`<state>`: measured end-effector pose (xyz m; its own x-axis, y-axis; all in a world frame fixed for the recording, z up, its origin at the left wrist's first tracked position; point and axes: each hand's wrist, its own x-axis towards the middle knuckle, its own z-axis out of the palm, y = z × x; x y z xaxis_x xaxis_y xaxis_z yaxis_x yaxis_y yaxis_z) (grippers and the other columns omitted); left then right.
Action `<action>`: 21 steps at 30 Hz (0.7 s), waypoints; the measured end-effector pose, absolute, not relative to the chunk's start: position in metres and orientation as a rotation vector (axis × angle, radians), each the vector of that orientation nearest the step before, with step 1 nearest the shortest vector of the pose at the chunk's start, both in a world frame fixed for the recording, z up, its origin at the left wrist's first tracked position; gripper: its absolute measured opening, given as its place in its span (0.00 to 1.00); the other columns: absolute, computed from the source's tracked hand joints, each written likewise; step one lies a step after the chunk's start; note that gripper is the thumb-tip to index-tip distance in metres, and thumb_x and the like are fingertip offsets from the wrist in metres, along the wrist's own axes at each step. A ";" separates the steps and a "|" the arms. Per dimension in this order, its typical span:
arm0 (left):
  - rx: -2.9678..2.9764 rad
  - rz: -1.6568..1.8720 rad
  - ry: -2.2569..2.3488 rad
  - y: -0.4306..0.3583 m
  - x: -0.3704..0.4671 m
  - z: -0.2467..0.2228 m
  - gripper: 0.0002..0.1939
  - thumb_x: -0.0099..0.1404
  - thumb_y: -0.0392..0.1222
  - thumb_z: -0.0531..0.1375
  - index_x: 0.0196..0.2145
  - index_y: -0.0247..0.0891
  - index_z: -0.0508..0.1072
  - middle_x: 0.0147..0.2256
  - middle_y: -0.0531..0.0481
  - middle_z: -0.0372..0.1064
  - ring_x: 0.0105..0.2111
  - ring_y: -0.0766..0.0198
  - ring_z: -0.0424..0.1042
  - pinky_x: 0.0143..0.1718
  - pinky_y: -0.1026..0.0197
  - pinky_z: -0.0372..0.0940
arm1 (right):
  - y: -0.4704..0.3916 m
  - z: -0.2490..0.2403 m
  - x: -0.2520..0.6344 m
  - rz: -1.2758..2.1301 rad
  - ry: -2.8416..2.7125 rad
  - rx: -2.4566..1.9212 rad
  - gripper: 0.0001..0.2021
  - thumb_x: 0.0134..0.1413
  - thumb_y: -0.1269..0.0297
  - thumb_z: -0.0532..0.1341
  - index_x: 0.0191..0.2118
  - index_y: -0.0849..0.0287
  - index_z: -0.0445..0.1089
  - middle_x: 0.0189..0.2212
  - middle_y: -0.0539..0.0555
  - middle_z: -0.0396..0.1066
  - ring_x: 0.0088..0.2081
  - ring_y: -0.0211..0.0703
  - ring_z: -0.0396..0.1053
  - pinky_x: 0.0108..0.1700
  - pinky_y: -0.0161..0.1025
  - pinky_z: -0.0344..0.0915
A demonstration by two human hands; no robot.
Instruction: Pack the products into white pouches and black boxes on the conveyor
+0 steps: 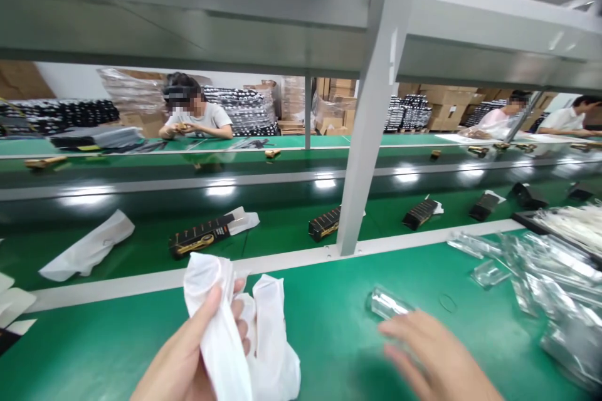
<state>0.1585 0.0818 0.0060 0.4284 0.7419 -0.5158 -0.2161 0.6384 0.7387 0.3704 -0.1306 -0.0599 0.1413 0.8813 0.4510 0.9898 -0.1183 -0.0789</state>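
My left hand (192, 338) is closed around a white pouch (226, 332) of thin, wrinkled sheet; what is inside it is hidden. A second white pouch (273, 332) stands against its right side, by my fingertips. My right hand (427, 351) is slightly blurred, its fingers stretched out at the near end of a clear plastic holder (388, 304) lying on the green table (324, 294). Part of that holder is covered by the hand. A thin loop (448, 303), like a rubber band, lies to its right.
Clear plastic pieces (555, 282) are heaped at right, beside a dark tray of white strips (574, 225). Black boxes (202, 235) and a white pouch (89, 244) lie on the green belt beyond. A grey post (367, 138) rises ahead. Several people (197, 113) sit across.
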 end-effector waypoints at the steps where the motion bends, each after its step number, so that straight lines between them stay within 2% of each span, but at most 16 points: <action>1: 0.630 0.654 0.951 0.077 0.160 0.004 0.21 0.55 0.42 0.65 0.47 0.40 0.71 0.25 0.53 0.64 0.20 0.67 0.64 0.23 0.61 0.68 | -0.138 -0.066 0.388 -0.515 -1.732 -2.184 0.10 0.62 0.60 0.52 0.37 0.54 0.71 0.28 0.53 0.71 0.29 0.45 0.69 0.31 0.42 0.64; 4: 0.614 0.637 0.957 0.057 0.170 -0.006 0.18 0.56 0.43 0.64 0.44 0.39 0.71 0.27 0.52 0.68 0.22 0.65 0.67 0.24 0.62 0.67 | -0.145 -0.089 0.422 -0.540 -1.678 -2.338 0.11 0.59 0.60 0.56 0.26 0.54 0.68 0.22 0.51 0.66 0.25 0.47 0.65 0.28 0.43 0.59; 6: 0.652 0.642 0.937 0.042 0.177 -0.014 0.18 0.54 0.43 0.65 0.43 0.39 0.70 0.30 0.49 0.71 0.25 0.61 0.70 0.26 0.60 0.68 | -0.142 -0.101 0.427 -0.495 -1.678 -2.355 0.10 0.58 0.63 0.56 0.26 0.54 0.67 0.22 0.51 0.65 0.25 0.47 0.64 0.28 0.43 0.58; 9: 0.675 0.606 0.881 0.027 0.185 -0.027 0.20 0.50 0.43 0.67 0.41 0.39 0.70 0.27 0.50 0.70 0.25 0.58 0.70 0.29 0.56 0.68 | -0.138 -0.107 0.423 -0.424 -1.642 -2.366 0.08 0.58 0.65 0.55 0.27 0.54 0.66 0.24 0.51 0.65 0.28 0.47 0.65 0.31 0.43 0.59; 11: 0.676 0.592 0.898 0.023 0.187 -0.033 0.24 0.49 0.44 0.67 0.44 0.40 0.70 0.27 0.51 0.70 0.26 0.58 0.71 0.33 0.55 0.67 | -0.139 -0.102 0.422 -0.360 -1.607 -2.367 0.08 0.57 0.65 0.57 0.27 0.55 0.65 0.24 0.50 0.66 0.28 0.45 0.65 0.32 0.42 0.60; 14: 0.695 0.632 0.917 0.021 0.189 -0.040 0.33 0.50 0.45 0.67 0.54 0.44 0.65 0.39 0.48 0.73 0.40 0.55 0.72 0.43 0.57 0.65 | -0.141 -0.083 0.425 -0.250 -1.583 -2.352 0.09 0.56 0.62 0.59 0.26 0.53 0.65 0.23 0.49 0.66 0.28 0.43 0.66 0.29 0.38 0.62; 17: 0.692 0.696 0.893 0.019 0.193 -0.045 0.36 0.52 0.47 0.66 0.57 0.46 0.61 0.50 0.47 0.69 0.55 0.55 0.62 0.54 0.59 0.58 | -0.137 -0.054 0.414 -0.191 -1.466 -2.296 0.12 0.60 0.56 0.55 0.26 0.52 0.65 0.23 0.48 0.67 0.26 0.41 0.66 0.26 0.36 0.63; 19: 0.715 0.722 0.887 0.018 0.196 -0.048 0.35 0.53 0.50 0.65 0.58 0.48 0.60 0.53 0.48 0.67 0.58 0.56 0.58 0.57 0.58 0.55 | -0.125 -0.038 0.391 -0.215 -1.460 -2.187 0.13 0.61 0.56 0.54 0.26 0.52 0.64 0.24 0.49 0.67 0.27 0.41 0.66 0.27 0.36 0.63; 21: 0.775 0.742 0.867 0.016 0.198 -0.051 0.33 0.54 0.54 0.64 0.57 0.49 0.62 0.53 0.46 0.67 0.59 0.54 0.58 0.58 0.56 0.54 | -0.108 -0.032 0.359 -0.266 -1.633 -2.032 0.12 0.61 0.60 0.54 0.26 0.53 0.63 0.23 0.49 0.65 0.28 0.42 0.65 0.28 0.37 0.62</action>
<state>0.1984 0.0160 -0.0511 0.4458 0.8140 -0.3725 -0.2416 0.5101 0.8255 0.3586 -0.1084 -0.0323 0.2556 0.8517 0.4576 0.9529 -0.1418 -0.2682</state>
